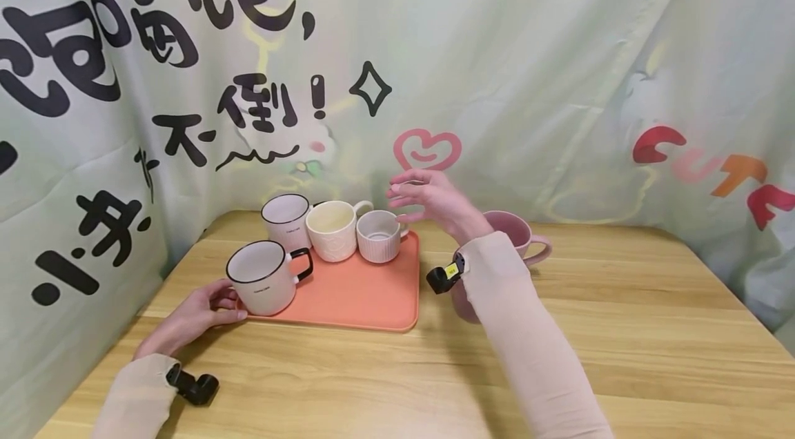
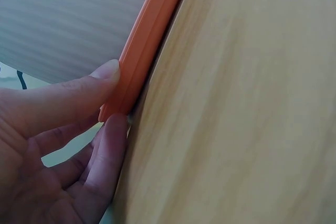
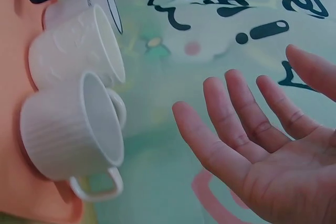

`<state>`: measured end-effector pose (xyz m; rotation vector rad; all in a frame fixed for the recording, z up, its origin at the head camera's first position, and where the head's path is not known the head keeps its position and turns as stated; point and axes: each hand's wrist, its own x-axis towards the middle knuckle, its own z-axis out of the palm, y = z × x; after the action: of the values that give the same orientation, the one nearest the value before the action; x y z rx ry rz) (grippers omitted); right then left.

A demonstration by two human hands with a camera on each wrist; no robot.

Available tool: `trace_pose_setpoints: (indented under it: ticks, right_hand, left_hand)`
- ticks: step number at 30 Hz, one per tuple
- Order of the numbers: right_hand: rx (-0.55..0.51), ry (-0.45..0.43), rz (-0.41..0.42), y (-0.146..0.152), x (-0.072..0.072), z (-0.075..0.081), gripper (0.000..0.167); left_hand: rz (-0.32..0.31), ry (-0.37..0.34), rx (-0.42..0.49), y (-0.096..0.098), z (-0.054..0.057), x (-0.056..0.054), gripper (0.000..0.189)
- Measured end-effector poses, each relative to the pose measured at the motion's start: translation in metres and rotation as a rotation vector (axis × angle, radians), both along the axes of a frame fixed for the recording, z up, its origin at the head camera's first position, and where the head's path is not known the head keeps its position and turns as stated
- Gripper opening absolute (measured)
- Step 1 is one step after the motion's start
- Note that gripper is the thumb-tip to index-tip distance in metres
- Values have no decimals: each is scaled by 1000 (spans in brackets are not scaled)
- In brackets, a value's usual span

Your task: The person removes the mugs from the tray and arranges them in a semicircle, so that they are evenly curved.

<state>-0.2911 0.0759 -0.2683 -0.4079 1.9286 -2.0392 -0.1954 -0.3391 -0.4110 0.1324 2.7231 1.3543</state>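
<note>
One tray (image 1: 366,294), orange: on the table, running from the left hand's fingers rightward to just below the right hand. Its near corner is pinched by the left hand (image 1: 208,311), thumb on the rim, a finger against the lower edge; the grip seems chosen to steady the tray without disturbing its load.

One near mug (image 1: 263,290), black-rimmed: upright, just beside the left hand, handle turned away from it, perhaps leaving the thumb room at the rim.

One ribbed cup (image 1: 379,242), upright, nearest the right hand; handle on that hand's side, presumably easy to reach.

One right hand (image 1: 435,197): raised, holding nothing, fingers spread and slightly bent, apart from the ribbed cup.

One cream cup (image 1: 332,239) and one far mug (image 1: 286,228), black-rimmed: upright, in a row leftward of the right hand, beyond the left; the close spacing likely saves room on the tray.

One pink mug (image 1: 511,226): off the tray, partly hidden behind the right forearm.

One table (image 1: 348,384), wooden: beneath all, reaching nearer than both hands.

One printed cloth (image 1: 515,80): hung beyond both hands.
</note>
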Motion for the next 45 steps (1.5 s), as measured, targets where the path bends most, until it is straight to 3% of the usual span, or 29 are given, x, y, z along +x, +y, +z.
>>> trace_pose_setpoints:
  ticks: [20, 27, 45]
  right_hand:
    - [-49, -57, 117, -55, 13, -29, 29]
    - [-124, -127, 152, -69, 18, -40, 31]
    - [-143, -115, 238, -93, 24, -65, 40]
  left_hand:
    - [3, -5, -15, 1, 2, 0, 62]
    - [3, -6, -11, 2, 3, 0, 63]
    - [-1, 6, -22, 1, 2, 0, 57]
